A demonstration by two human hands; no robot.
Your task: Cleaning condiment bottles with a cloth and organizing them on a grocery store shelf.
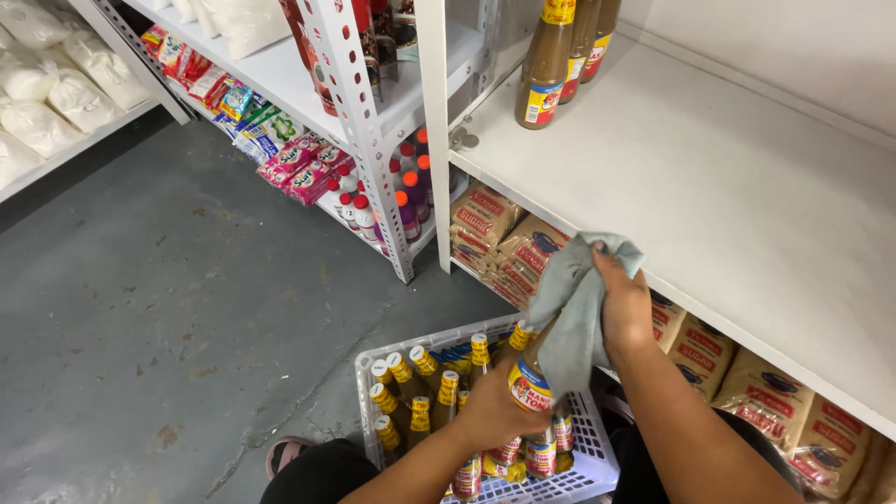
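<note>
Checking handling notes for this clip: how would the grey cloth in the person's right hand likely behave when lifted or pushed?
The grey cloth is probably floppy: it drapes in folds from the right hand over the bottle held by the left hand. It looks thin, so likely light. It would probably bunch rather than slide.

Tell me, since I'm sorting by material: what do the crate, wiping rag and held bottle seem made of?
White lattice crate: likely moulded plastic, judging by its grid walls. Grey-green rag in the right hand: soft draping cloth. Brown yellow-capped bottle in the left hand: glossy, glass or plastic.
</note>
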